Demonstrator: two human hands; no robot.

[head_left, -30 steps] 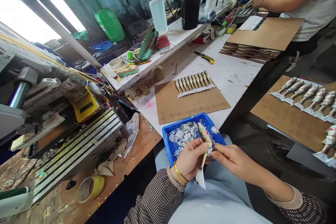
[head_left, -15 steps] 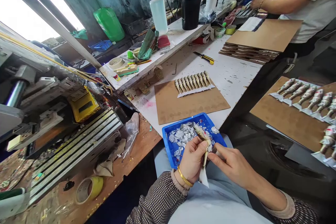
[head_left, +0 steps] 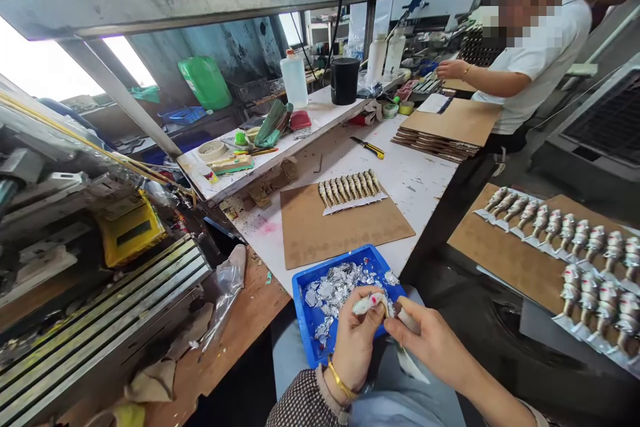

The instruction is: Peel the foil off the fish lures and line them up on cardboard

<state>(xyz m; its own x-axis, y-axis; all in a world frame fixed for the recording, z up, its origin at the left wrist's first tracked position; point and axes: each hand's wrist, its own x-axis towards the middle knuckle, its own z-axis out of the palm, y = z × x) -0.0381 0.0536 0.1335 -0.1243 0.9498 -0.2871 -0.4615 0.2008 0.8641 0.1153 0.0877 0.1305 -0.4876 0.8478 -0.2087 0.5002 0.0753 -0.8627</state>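
My left hand (head_left: 357, 330) is closed round a small fish-shaped piece (head_left: 369, 303), pale with a red spot, with a white strip trailing below it. Against the same piece, the thumb and fingers of my right hand (head_left: 430, 340) are pinched together; what lies between them is hidden. Both hands are over the near edge of a blue tray (head_left: 303, 320), which rests on my lap and holds scraps of silver foil (head_left: 333, 287). Beyond the tray, a row of similar fish-shaped pieces (head_left: 347, 188) lies on a brown board (head_left: 345, 233), their tails on a white strip.
To the right, more fish-shaped pieces (head_left: 555, 227) lie in rows on another board (head_left: 495, 247). A yellow-black utility knife (head_left: 369, 148) and stacked boards (head_left: 450, 123) lie on the white table. A co-worker (head_left: 530, 73) is at the back right; a slotted metal machine bed (head_left: 110, 307) stands left.
The view has tilted up and shifted right, showing the overhead shelf and more of the co-worker. In my hands the fish-shaped piece has turned from upright to lying more sideways, its red spot showing.
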